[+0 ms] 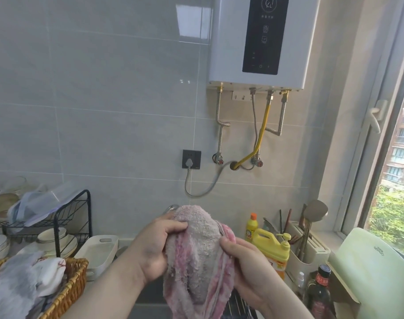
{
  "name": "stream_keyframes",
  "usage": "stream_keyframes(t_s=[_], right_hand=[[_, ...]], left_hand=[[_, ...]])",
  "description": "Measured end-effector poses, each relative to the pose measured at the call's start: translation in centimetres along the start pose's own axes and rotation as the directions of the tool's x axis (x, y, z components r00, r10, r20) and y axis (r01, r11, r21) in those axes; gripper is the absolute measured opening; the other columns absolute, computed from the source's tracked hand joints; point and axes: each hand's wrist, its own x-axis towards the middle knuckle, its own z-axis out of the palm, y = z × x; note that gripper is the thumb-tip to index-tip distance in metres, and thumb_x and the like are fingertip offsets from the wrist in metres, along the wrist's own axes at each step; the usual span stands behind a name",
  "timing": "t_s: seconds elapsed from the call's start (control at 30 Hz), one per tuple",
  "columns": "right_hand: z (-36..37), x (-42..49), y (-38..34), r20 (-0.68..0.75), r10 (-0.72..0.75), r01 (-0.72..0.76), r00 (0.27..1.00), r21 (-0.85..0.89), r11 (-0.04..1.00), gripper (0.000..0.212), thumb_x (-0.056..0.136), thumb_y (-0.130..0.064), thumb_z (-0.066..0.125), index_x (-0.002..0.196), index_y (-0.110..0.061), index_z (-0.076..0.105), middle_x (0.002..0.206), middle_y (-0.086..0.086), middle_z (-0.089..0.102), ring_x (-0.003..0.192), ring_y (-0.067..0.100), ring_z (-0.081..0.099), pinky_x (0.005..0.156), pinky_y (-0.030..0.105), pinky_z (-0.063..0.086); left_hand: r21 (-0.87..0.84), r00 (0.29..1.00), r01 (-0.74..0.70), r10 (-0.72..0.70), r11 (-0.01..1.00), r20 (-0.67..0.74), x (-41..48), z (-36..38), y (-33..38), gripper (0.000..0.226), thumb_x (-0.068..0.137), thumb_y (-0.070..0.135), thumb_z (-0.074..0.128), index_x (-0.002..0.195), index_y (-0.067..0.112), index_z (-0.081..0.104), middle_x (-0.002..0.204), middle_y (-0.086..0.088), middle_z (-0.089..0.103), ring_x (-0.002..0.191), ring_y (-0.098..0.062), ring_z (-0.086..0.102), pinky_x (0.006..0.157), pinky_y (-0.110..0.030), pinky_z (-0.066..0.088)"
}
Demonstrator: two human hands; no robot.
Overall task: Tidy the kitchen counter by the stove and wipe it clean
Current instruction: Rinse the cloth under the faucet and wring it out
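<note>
Pink cloth (196, 256) gripped by curled fingers of L hand (155, 247) & R hand (244, 265), prob. being readied; counter wipe needed next

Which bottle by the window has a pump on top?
The big yellow jug; the small yellow bottle has an orange cap, the dark bottle a black one.

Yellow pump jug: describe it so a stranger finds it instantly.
Look straight below the white water heater. Right of the pink cloth stands the yellow jug; unlike the slim orange-capped bottle behind, it has a handle and pump.
</note>
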Motion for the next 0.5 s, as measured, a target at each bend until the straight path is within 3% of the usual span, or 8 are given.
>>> stream_keyframes(t_s=[0.1, 0.17, 0.23, 0.27, 0.33, 0.4, 0.5], right_hand=[[-0.9, 0.6, -0.1, -0.099, -0.03, 0.031, 0.995, 0.012, 0.999, 0.022, 0.094, 0.002, 0.05, 0.098, 0.017, 0.065, 0.102, 0.035, 0.067, 0.093, 0.045, 0.068, 0.094, 0.052, 0.05], [-1.1, 0.6, -0.3, -0.177, -0.071, 0.05, 0.982, -0.119, 0.992, 0.013, 0.085, 0.0, 0.059, 0.078, 0.009, 0.064, 0.084, 0.028, 0.064, 0.077, 0.039, 0.062, 0.079, 0.046, 0.049], [-1.1, 1.1, -0.1, -0.267, -0.125, 0.024, 0.956, -0.35, 0.937, 0.018, 0.079, -0.012, 0.059, 0.061, -0.008, 0.058, 0.067, 0.017, 0.054, 0.064, 0.03, 0.052, 0.065, 0.039, 0.039], [-1.1, 1.2, 0.0, -0.289, -0.154, -0.013, 0.945, -0.504, 0.864, 0.024, 0.082, -0.021, 0.056, 0.06, -0.011, 0.058, 0.066, 0.016, 0.057, 0.062, 0.03, 0.054, 0.063, 0.036, 0.04], [-1.1, 1.3, 0.2, -0.279, -0.216, -0.082, 0.936, -0.767, 0.636, 0.028, 0.092, -0.034, 0.05, 0.077, -0.013, 0.062, 0.075, 0.005, 0.064, 0.07, 0.022, 0.06, 0.063, 0.029, 0.045], [-1.7, 1.6, 0.9, -0.246, -0.229, -0.122, 0.942, -0.886, 0.448, 0.02, 0.095, -0.031, 0.047, 0.084, -0.018, 0.056, 0.074, -0.007, 0.055, 0.069, 0.012, 0.053, 0.06, 0.022, 0.043], [-2.3, 1.7, 1.8, -0.259, -0.192, -0.169, 0.947, -0.906, 0.388, 0.021, 0.095, -0.026, 0.045, 0.082, -0.015, 0.057, 0.071, -0.005, 0.052, 0.069, 0.015, 0.051, 0.067, 0.028, 0.046]], left_hand=[[0.001, 0.996, -0.033, 0.033, 0.999, -0.086, 0.3, -0.9, 0.7, 0.031, 0.087, -0.009, 0.046, 0.111, 0.0, 0.063, 0.089, -0.024, 0.069, 0.079, -0.036, 0.068, 0.08, -0.051, 0.056], [-0.018, 0.996, -0.056, 0.054, 0.998, -0.076, 0.3, -1.4, 0.9, 0.036, 0.087, -0.011, 0.044, 0.112, 0.006, 0.065, 0.09, -0.023, 0.07, 0.079, -0.036, 0.068, 0.078, -0.052, 0.056], [-0.019, 0.995, -0.088, 0.087, 0.996, -0.04, 0.1, -1.4, 1.0, 0.041, 0.087, -0.013, 0.042, 0.109, 0.012, 0.067, 0.091, -0.022, 0.071, 0.078, -0.036, 0.069, 0.075, -0.049, 0.057], [-0.02, 0.994, -0.105, 0.105, 0.994, -0.018, 0.0, -1.2, 1.1, 0.043, 0.087, -0.014, 0.042, 0.108, 0.014, 0.069, 0.093, -0.022, 0.071, 0.08, -0.036, 0.069, 0.077, -0.049, 0.057], [-0.025, 0.99, -0.139, 0.14, 0.99, 0.017, -0.2, -0.6, 1.3, 0.046, 0.088, -0.014, 0.041, 0.103, 0.016, 0.073, 0.093, -0.021, 0.071, 0.083, -0.037, 0.067, 0.082, -0.05, 0.055], [-0.015, 0.983, -0.177, 0.177, 0.984, 0.045, -0.1, 0.0, 1.8, 0.046, 0.089, -0.014, 0.04, 0.105, 0.015, 0.072, 0.092, -0.02, 0.071, 0.084, -0.036, 0.067, 0.084, -0.05, 0.054], [0.046, 0.976, -0.207, 0.203, 0.977, 0.084, 0.0, 0.9, 2.5, 0.047, 0.089, -0.015, 0.04, 0.112, 0.014, 0.07, 0.096, -0.021, 0.069, 0.087, -0.035, 0.066, 0.089, -0.051, 0.051]])
